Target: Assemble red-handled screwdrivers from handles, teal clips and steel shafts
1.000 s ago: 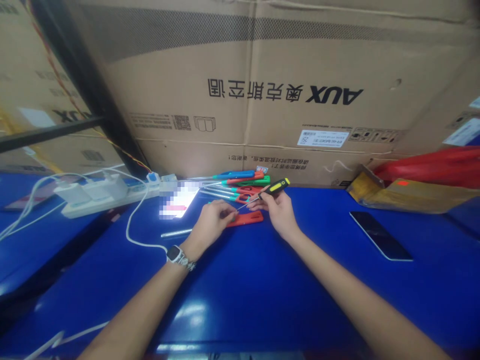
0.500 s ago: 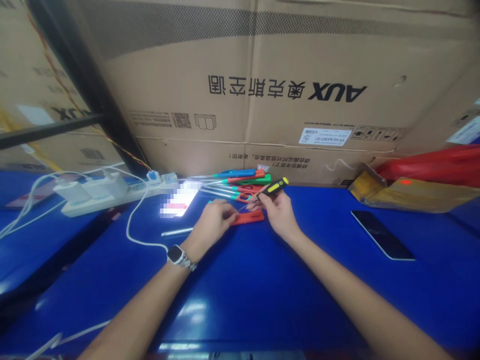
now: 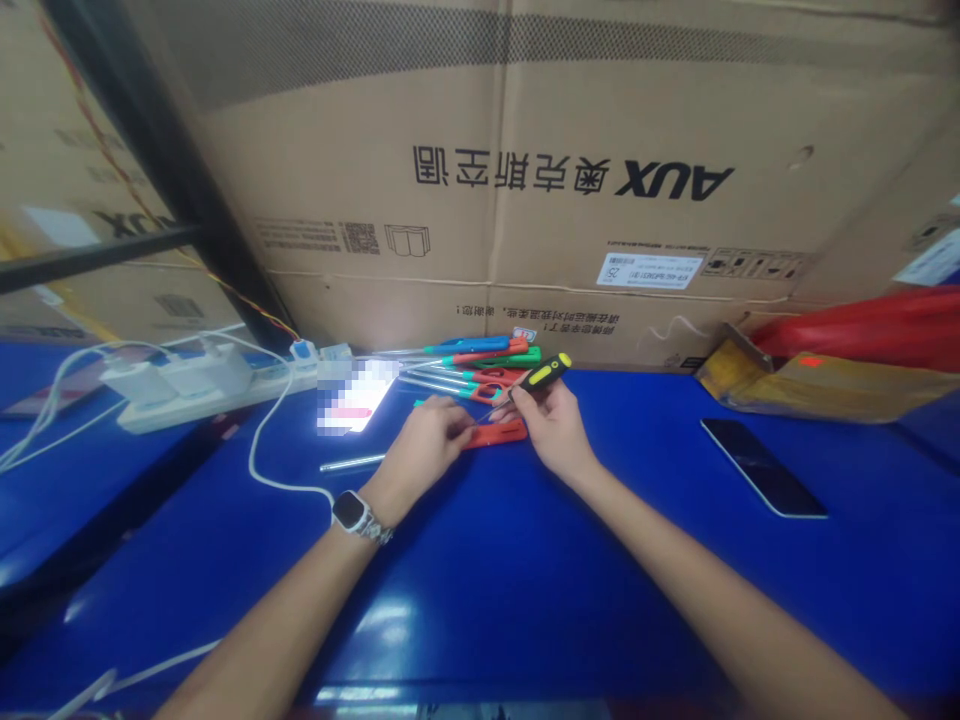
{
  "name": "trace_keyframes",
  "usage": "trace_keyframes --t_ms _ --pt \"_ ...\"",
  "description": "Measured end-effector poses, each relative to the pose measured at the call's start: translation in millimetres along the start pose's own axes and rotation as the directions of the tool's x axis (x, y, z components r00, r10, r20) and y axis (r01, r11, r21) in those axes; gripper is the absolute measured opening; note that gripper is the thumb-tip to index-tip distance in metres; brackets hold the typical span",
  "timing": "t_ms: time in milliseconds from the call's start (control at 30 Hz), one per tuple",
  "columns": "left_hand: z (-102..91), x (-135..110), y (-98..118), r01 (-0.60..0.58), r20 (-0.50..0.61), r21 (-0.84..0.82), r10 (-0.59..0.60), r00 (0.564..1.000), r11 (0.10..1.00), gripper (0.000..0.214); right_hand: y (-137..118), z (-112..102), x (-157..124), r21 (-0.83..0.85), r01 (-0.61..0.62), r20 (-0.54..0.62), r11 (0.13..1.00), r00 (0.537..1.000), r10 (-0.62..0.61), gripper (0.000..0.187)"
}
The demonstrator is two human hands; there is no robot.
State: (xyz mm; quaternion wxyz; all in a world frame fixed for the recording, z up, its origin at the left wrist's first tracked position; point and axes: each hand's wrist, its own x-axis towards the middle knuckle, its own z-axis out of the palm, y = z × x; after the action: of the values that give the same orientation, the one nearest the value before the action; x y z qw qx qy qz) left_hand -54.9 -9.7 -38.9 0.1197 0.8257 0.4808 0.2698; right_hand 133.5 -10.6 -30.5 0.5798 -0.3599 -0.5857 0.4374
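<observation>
My left hand (image 3: 429, 440) is closed around the middle of a red-handled stick lighter (image 3: 498, 433); its silver tube sticks out to the left beneath the wrist. In my right hand (image 3: 556, 425) is a screwdriver (image 3: 546, 374) with a black and yellow handle, tilted so its thin shaft points down and left. The shaft's tip meets the lighter near my left fingertips, where the fingers hide the exact contact. Just behind the hands lies a pile of similar lighters (image 3: 480, 358) in red, green and blue, with silver tubes pointing left.
A lit phone (image 3: 375, 395) lies left of the pile, and a dark phone (image 3: 763, 468) at the right. A white power strip (image 3: 225, 395) with plugs and cables sits at the left. Behind stands a large cardboard box (image 3: 555, 100); yellow-taped packaging (image 3: 862, 390) is at the far right.
The view has shifted very slightly. Both hands keep the same hold on the lighter and the screwdriver, with hardly any visible movement.
</observation>
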Motion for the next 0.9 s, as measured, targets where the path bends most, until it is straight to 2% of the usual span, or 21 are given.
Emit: trace_keyframes --t_ms 200,567,900 --pt "0.2 0 -1 -0.006 -0.014 -0.008 0.006 1.0 1.0 0.015 -2 0 0 0.002 0.037 -0.035 0.999 0.999 -0.037 0.041" --pt "1.1 0 -2 -0.004 -0.008 -0.004 0.004 1.0 1.0 0.015 -5 -1 1 -0.001 0.041 -0.027 0.999 0.999 -0.041 0.04" --pt "4.2 -1 -1 -0.02 -0.026 -0.021 0.02 0.999 1.0 0.014 6 -1 2 0.006 0.042 -0.007 0.999 0.999 -0.042 0.041"
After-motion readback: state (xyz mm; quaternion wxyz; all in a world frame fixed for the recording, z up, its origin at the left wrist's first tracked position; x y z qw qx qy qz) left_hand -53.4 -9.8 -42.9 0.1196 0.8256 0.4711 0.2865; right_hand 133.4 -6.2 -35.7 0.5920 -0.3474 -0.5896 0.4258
